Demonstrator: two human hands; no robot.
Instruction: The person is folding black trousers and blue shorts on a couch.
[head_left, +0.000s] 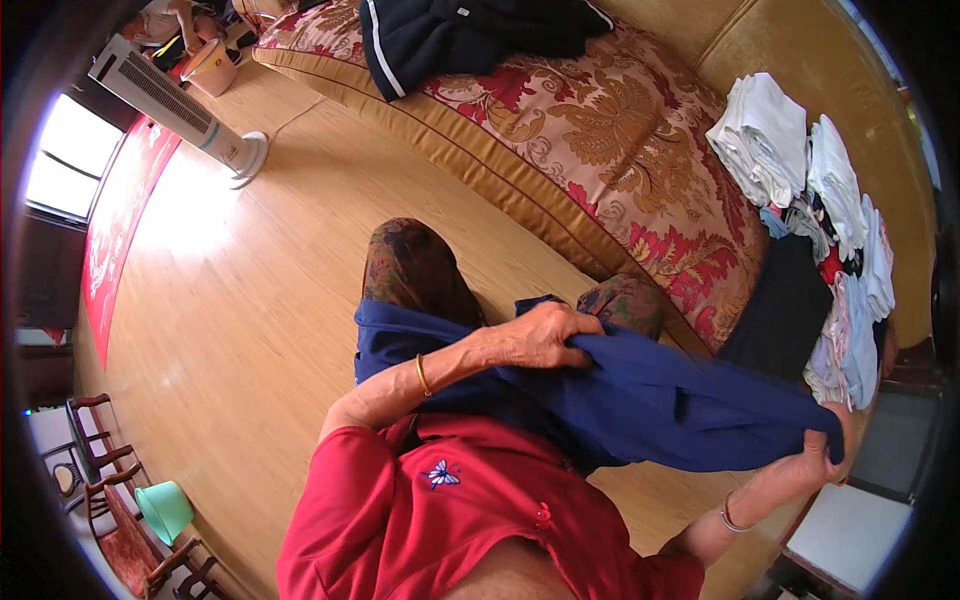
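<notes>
A navy blue garment (637, 390) lies across my lap and stretches out to the right. My left hand (551, 334), below a gold bracelet, grips it near the middle, above my knees. At the far right, my right hand (825, 446) pinches its end between thumb and fingers. A small dark opening shows in the cloth between the two hands. Whether the garment is trousers or something else, I cannot tell. Just beyond my right hand, a black folded garment (780, 311) lies on the sofa next to folded light-coloured clothes (859, 341).
A floral sofa (622, 142) runs ahead and to the right, bearing white folded clothes (761, 139) and a dark garment with white stripes (480, 41). A tower fan (169, 97) stands on the wood floor (247, 315). A person (169, 26) is near a pink bucket (210, 71); a green bucket (165, 511) is at left.
</notes>
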